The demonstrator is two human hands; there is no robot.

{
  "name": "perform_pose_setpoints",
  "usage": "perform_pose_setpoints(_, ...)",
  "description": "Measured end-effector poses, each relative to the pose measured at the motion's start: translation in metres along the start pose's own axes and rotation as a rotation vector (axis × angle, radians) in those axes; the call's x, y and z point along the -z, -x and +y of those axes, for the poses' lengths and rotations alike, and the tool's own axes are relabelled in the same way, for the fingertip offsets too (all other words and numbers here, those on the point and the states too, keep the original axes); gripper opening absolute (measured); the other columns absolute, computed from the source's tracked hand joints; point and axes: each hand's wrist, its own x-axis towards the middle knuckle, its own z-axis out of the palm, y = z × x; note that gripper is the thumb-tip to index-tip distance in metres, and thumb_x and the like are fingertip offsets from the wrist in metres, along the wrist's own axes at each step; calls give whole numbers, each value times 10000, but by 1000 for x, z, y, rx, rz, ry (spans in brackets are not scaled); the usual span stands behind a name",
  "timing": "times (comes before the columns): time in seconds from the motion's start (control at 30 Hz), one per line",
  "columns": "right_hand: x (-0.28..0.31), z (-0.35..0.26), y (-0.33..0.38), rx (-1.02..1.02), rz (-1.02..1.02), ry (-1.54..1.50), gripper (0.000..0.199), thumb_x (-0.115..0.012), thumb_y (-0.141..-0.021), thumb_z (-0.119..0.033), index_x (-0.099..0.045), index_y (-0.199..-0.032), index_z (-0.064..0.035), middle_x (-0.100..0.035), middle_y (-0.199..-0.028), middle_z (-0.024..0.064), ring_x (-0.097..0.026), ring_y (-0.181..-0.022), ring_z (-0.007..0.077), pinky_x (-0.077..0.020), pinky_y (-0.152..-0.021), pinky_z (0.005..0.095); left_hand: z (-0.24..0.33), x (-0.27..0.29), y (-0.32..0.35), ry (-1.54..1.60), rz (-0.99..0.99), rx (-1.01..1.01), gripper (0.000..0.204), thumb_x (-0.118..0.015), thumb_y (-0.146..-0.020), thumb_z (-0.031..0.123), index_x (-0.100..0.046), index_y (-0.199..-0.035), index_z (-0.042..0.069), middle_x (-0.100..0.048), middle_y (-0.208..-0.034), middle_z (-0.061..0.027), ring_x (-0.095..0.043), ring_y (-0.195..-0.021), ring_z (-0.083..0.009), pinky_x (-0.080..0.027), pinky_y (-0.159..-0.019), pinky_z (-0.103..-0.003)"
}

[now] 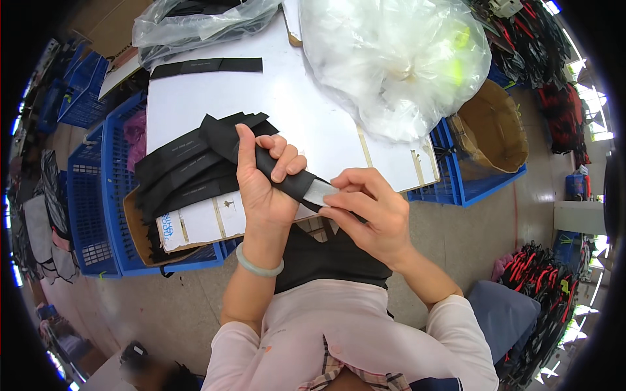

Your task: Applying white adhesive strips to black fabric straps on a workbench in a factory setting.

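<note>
L hand (264, 179) fisted round black strap (287, 179); R hand (368, 215) pinching, prob. its pale end.

Plastic bag (398, 62) blocks far side; board (287, 98) mid open.

Black strap (287, 174): matt woven cloth, with a pale smooth end piece (321, 193), material unclear. Stacked black strips (182, 171): the same matt cloth. Counter (287, 98): white, smooth, matt board. Bags (391, 58): clear, glossy, crinkled plastic. Crates (104, 215): blue moulded plastic lattice. Bracelet (259, 266): pale green, polished, stone-like. Box (492, 130): brown matt cardboard.
</note>
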Motion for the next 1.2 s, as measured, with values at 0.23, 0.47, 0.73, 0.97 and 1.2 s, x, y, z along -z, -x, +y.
perform_pose_setpoints(0.23, -24, 16, 1, 147, 147, 17, 240, -819, -694, -21, -737, -919, -33, -608, -956, 95, -600, -714, 158, -490, -568, 261, -6, 2, 0, 52, 4, 46, 443, -596, -939, 465, -599, -732, 73, -450, -635, -13, -364, -465, -100, -366, -507, -261)
perform_pose_setpoints(0.47, -8, 7, 0, 124, -37, 279, 343, -805, -722, -237, -741, -1054, -176, -576, -1018, 75, -537, -830, 223, -479, -724, 342, 12, -4, -2, 244, 117, 81, 429, -655, -903, 448, -565, -751, 58, -425, -646, -13, -365, -471, -103, -382, -505, -250)
perform_pose_setpoints(0.73, -16, 7, -6, 148, -112, 333, 437, -769, -709, -391, -660, -1093, -213, -484, -866, 29, -491, -763, 191, -356, -668, 327, 13, -3, -3, 325, 150, 138, 405, -686, -889, 409, -540, -795, 44, -402, -681, -25, -349, -482, -100, -380, -495, -240)
perform_pose_setpoints(0.97, -15, 0, -15, 145, -138, 346, 400, -728, -778, -402, -664, -1108, -184, -455, -812, 40, -454, -708, 204, -353, -648, 345, 17, -5, -5, 432, 154, 171, 386, -643, -925, 378, -523, -854, 18, -374, -672, -34, -358, -514, -107, -390, -520, -235)
perform_pose_setpoints(1.2, -16, 12, -15, 188, -123, 281, 375, -754, -752, -327, -676, -1077, -157, -438, -780, 42, -454, -686, 213, -348, -625, 344, 16, -9, -5, 127, -76, 15, 378, -611, -947, 378, -502, -743, 78, -381, -663, -7, -338, -484, -103, -366, -503, -249)
